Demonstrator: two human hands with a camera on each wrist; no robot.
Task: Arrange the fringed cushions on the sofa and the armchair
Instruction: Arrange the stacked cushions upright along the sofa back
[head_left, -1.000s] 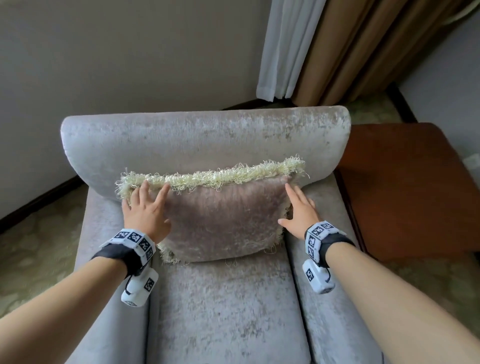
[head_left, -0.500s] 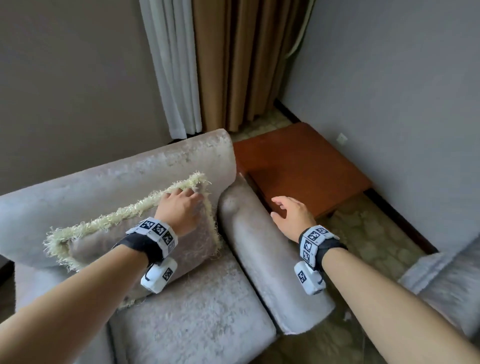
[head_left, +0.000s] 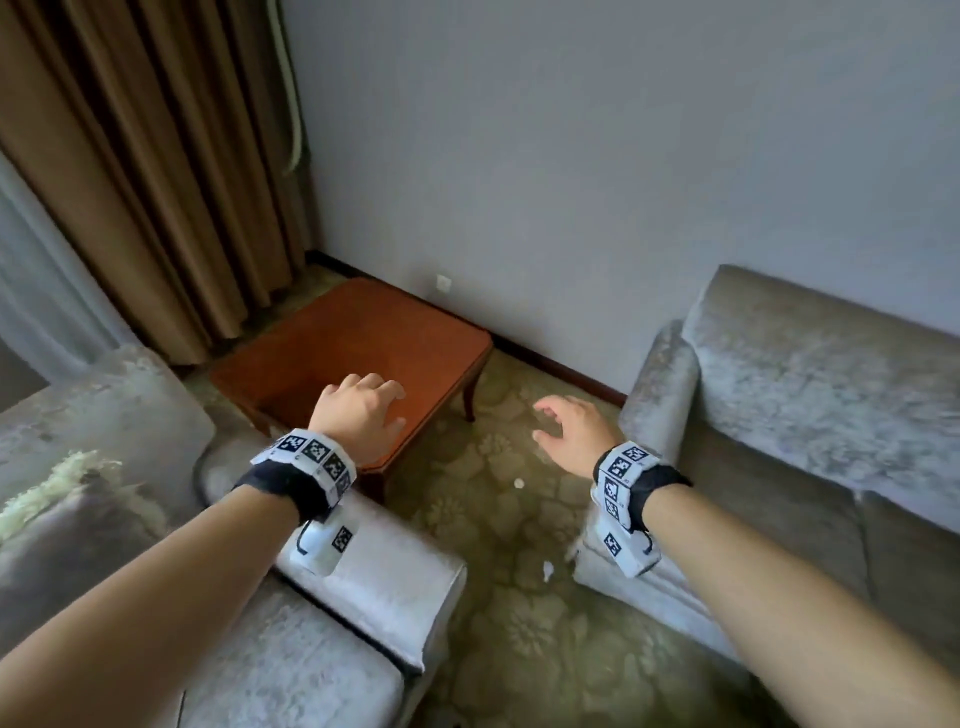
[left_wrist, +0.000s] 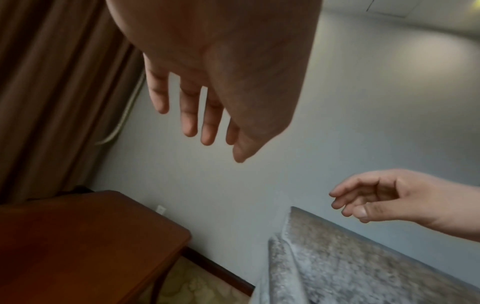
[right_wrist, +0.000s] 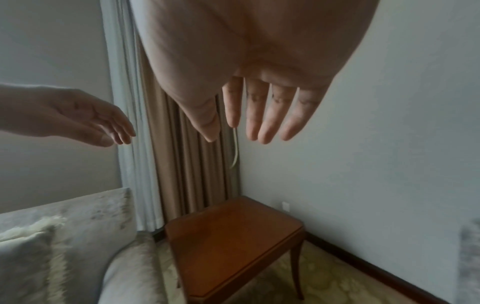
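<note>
A grey cushion with a cream fringe (head_left: 62, 514) (right_wrist: 28, 259) leans against the back of the grey velvet armchair (head_left: 332, 613) at the left. My left hand (head_left: 366, 410) (left_wrist: 205, 125) hovers open over the wooden side table, holding nothing. Above the carpet, my right hand (head_left: 563, 428) (right_wrist: 249, 123) is also empty, its fingers loosely spread, just left of the grey sofa (head_left: 810, 415). No cushion shows on the visible part of the sofa.
A red-brown wooden side table (head_left: 358, 338) stands in the corner between armchair and sofa. Brown curtains (head_left: 140, 171) and a sheer white one hang behind. Patterned carpet (head_left: 519, 597) lies between the seats, with small scraps on it. A wall socket (head_left: 443, 283) sits low.
Both hands have left the cushion on the armchair and swung right with my view. The left hand now hangs over the side table and the right near the sofa's arm.
</note>
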